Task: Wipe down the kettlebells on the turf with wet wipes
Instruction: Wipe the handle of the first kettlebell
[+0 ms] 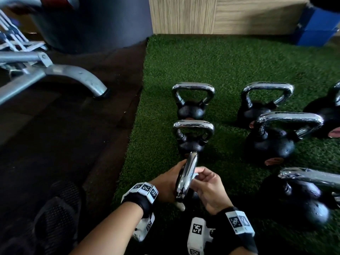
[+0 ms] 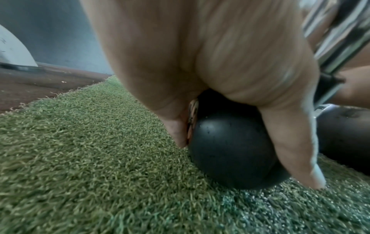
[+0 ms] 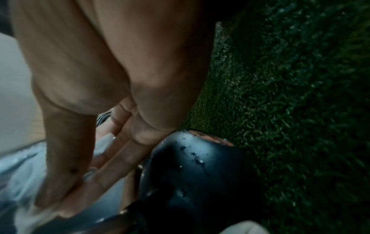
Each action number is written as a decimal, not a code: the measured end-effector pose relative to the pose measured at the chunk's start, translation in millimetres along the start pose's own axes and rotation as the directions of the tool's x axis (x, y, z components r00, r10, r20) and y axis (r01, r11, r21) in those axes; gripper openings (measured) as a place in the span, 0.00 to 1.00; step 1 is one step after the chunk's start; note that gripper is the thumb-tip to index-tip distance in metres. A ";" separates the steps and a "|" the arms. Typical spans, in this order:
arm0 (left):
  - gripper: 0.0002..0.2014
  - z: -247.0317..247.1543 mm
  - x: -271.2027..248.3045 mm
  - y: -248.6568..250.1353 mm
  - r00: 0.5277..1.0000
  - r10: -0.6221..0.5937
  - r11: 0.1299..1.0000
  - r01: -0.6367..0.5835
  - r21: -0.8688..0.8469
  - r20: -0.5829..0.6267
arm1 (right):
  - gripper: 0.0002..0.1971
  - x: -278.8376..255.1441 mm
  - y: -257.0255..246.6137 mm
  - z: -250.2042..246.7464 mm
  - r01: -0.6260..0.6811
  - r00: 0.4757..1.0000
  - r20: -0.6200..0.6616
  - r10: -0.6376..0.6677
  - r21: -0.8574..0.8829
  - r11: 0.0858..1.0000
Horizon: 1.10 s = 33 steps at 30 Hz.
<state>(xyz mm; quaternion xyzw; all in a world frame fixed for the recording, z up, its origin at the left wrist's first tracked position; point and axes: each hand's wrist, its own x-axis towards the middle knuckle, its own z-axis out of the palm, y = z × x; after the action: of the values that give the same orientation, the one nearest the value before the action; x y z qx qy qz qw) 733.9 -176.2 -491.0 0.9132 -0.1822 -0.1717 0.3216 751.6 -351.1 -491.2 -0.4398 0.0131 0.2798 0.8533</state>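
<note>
Left hand (image 1: 166, 183) cups the black ball of the nearest kettlebell (image 1: 185, 178), which stands on the green turf (image 1: 220, 59); right hand (image 1: 207, 188) pinches a wet wipe (image 3: 22, 177) against its chrome handle (five more kettlebells beyond and rightward).

You're in a gym: green artificial turf (image 1: 230, 61) carries several black kettlebells (image 1: 191, 102) with chrome handles, dark rubber flooring (image 1: 73, 126) borders it, and the grey steel frame of a weight bench (image 1: 55, 72) stands on that flooring to your left, with a blue padded block (image 1: 316, 28) at the far corner.
</note>
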 end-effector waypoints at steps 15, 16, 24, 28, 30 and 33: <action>0.67 5.7 -7.2 -3.6 0.992 0.062 0.995 -0.070 -0.077 -0.108 | 0.11 6.2 -14.4 8.9 0.161 0.864 -0.177 -0.472 -0.790 0.591; 0.68 5.1 -7.4 -2.5 0.993 0.048 0.991 -0.060 -0.115 -0.108 | 0.12 8.8 -15.6 10.4 0.143 0.848 -0.189 -0.495 -0.818 0.558; 0.74 8.0 -8.8 -6.5 0.994 -0.011 0.999 0.007 -0.037 -0.108 | 0.07 20.2 -20.9 20.0 -0.098 0.836 -0.353 -0.420 -0.849 0.519; 0.72 7.4 -11.4 0.8 0.994 -0.048 0.999 0.049 0.010 -0.096 | 0.07 19.6 -22.6 23.0 -0.164 0.860 -0.381 -0.339 -0.836 0.524; 0.72 6.0 -13.6 6.4 0.993 -0.066 0.998 0.065 -0.008 -0.100 | 0.08 20.5 -26.9 23.4 -0.186 0.878 -0.372 -0.300 -0.844 0.503; 0.75 0.3 -26.8 12.3 0.987 -0.150 0.989 0.150 -0.010 -0.048 | 0.05 17.1 -37.3 22.9 -0.194 0.923 -0.302 -0.238 -0.900 0.391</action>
<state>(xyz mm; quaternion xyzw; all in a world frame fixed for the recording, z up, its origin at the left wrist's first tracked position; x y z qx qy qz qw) 707.5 -173.4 -478.0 0.9272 -0.1043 -0.1737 0.3152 779.1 -342.8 -454.0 -0.8823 0.0174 0.1362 0.4503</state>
